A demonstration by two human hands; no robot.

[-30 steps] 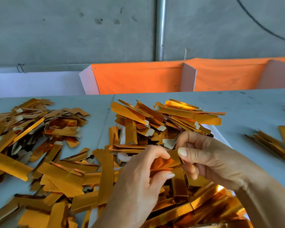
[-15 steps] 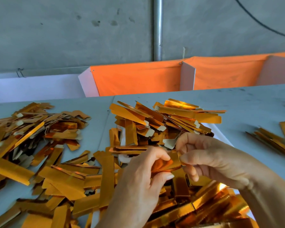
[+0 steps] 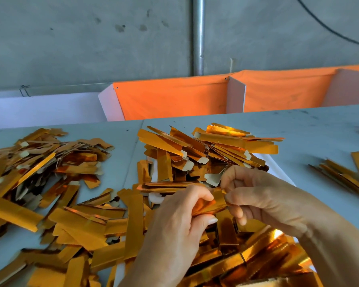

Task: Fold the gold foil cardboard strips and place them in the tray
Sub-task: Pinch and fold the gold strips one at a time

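Because the strip [image 3: 210, 205] must be creased, both hands meet over the middle of the heap and share it: the left hand [image 3: 180, 222] pinches one end between thumb and curled fingers, and the right hand [image 3: 263, 199] pinches the other end, thumb on top. Held up off the pile like this, the strip can bend freely between the two grips; it looks partly folded already, though the fingers hide the crease itself.

Under and around the hands lies a loose spread of strips [image 3: 91, 224], probably kept within easy reach for the next pick. Just beyond the hands a white tray [image 3: 278, 168] shows only a corner of its rim, heaped with strips [image 3: 216, 146]; these seem to be the finished ones. To the left sits another pile [image 3: 50, 162] on the table [image 3: 298, 125], and a small bundle [image 3: 344, 175] lies well apart at the right. Farthest off stand orange dividers [image 3: 174, 98] against the wall.
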